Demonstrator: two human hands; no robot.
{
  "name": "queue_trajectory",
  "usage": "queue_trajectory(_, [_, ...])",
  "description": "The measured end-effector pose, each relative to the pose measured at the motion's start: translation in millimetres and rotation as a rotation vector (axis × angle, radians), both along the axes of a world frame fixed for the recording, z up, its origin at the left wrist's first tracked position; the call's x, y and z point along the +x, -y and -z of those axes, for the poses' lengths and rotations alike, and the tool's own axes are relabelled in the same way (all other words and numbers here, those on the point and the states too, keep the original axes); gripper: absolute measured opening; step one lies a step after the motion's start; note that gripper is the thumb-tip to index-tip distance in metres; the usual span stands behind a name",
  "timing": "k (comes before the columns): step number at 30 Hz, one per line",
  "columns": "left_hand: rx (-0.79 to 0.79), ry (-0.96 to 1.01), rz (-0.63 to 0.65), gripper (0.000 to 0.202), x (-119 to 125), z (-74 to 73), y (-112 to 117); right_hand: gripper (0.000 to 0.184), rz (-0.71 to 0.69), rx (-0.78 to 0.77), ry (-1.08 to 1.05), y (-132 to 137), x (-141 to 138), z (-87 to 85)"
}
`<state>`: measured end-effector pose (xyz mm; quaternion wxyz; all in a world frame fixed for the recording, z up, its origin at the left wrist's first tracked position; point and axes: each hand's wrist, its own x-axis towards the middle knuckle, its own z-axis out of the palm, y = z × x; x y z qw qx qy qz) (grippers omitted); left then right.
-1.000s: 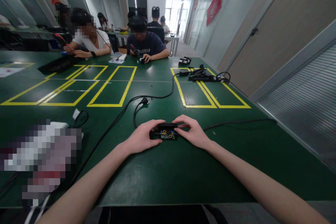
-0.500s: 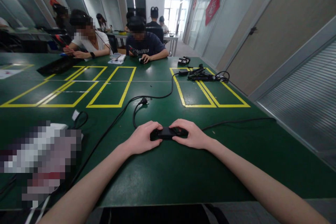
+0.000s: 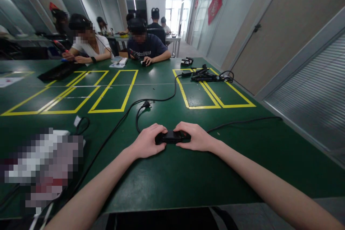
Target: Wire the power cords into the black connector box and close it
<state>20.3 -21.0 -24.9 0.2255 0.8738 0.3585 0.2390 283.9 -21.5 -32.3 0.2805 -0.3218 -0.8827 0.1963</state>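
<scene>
A black power adapter [image 3: 171,136] lies on the green table [image 3: 151,183] between my two hands. My left hand [image 3: 148,141] grips its left end with thumb and fingers, and my right hand [image 3: 196,137] curls around the right end. Fingers cover both ends, so how the cables join the block is hidden. From behind my left hand a short cord runs up to a black mains plug [image 3: 146,104]. To the right, a thin black cable [image 3: 242,121] leads from behind my right hand toward the table's edge.
Another black cable [image 3: 122,119] winds across the table to a tangled black bundle [image 3: 205,74]. Yellow tape outlines [image 3: 106,111] mark the surface. Blurred packages [image 3: 54,165] lie at left. Across the table two people work, one in a dark shirt [image 3: 155,45], near a black tray [image 3: 58,72].
The camera view has shifted slightly. My right hand has edged a little closer to my left on the adapter; both hands keep their grip.
</scene>
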Motion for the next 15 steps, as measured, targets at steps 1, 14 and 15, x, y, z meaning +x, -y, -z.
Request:
queue_trajectory(1, [-0.001, 0.007, -0.001, 0.031, -0.2, 0.2, -0.1, 0.034, -0.004, 0.011, -0.007, -0.5, 0.0, 1.2])
queue_trajectory(14, [0.033, -0.052, -0.034, 0.028, 3.9, -1.2, -0.9, 0.030, 0.018, 0.025, -0.021, 0.8, -2.6, 0.9])
queue_trajectory(15, [0.035, -0.062, -0.042, 0.029, 4.6, -1.4, -0.8, 0.029, 0.020, 0.032, -0.024, 1.0, -3.0, 1.1])
